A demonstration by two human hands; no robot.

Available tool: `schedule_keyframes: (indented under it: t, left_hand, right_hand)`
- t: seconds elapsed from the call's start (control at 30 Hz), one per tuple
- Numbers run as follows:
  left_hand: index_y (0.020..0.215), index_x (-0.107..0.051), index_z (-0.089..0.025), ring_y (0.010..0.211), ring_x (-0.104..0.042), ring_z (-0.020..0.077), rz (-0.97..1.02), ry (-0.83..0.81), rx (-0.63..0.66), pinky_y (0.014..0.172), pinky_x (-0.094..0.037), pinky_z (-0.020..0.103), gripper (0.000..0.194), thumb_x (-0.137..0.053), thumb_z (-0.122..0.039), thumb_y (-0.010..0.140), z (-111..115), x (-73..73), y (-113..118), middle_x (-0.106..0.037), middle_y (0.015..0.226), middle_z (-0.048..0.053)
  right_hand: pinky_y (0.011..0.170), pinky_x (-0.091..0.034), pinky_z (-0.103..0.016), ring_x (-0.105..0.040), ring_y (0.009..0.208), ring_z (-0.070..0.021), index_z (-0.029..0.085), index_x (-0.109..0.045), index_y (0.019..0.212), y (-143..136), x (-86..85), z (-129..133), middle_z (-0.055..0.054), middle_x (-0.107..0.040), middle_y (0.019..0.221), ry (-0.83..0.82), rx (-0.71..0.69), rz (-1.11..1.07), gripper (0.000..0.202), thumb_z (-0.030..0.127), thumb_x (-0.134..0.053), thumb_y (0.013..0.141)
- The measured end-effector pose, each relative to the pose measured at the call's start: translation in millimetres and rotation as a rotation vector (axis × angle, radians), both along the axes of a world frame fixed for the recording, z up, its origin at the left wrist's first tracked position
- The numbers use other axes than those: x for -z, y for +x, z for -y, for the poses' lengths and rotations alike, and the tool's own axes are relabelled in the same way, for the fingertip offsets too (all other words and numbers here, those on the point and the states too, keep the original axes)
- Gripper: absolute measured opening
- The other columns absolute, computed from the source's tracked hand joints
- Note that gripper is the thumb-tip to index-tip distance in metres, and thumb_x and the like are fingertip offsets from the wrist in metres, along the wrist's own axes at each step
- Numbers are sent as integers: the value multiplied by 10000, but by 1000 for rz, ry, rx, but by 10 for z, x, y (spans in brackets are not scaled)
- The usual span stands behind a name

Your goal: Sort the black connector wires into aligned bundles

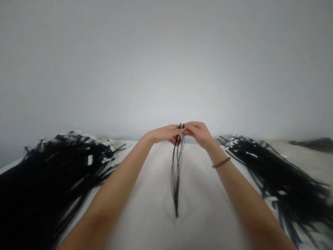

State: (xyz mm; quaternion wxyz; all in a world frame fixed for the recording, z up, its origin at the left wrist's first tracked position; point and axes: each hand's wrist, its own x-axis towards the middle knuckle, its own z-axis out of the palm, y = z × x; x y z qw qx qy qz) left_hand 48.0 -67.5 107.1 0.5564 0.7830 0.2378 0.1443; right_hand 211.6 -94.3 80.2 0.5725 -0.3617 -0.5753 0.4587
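Note:
A bundle of thin black cables [177,173] hangs from my two hands over the white table. Its strands spread in the middle and come together at the lower end, which has a small pale tip. My left hand [168,133] is closed on the upper part of the bundle, thumb and fingers pinching it. From the other side, the fingertips of my right hand [196,132] pinch the top ends of the cables, close against the left fingers. The exact shape of the ends between the fingers is too small to tell.
A large heap of black cables with white ends [59,173] lies on the left of the white table [203,208]. Another pile of black cables [275,170] is on the right, beside clear plastic wrapping [307,156]. A plain pale wall [166,62] stands behind.

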Motion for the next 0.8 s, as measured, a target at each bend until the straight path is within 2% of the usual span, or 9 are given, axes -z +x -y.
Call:
schedule_keyframes:
  t: [0.3, 0.8]
  left_hand:
    - [934, -437, -129, 673, -542, 148, -39, 12, 2, 650, -459, 335, 415, -430, -500, 748, 6, -9, -18, -542, 752, 67]
    - [904, -437, -133, 629, -537, 142, -85, 18, 19, 611, -455, 307, 428, -414, -527, 741, 0, 4, -36, -540, 712, 59]
  right_hand:
    - [647, -476, -255, -557, 677, -112, 143, -618, 688, -21, -15, 12, -29, -605, 708, -11, 41, 81, 172, 307, -607, 636]
    - [663, -471, -262, -541, 671, -103, 136, -604, 703, 9, 1, 6, -24, -582, 700, 18, -29, 165, 203, 335, -593, 661]
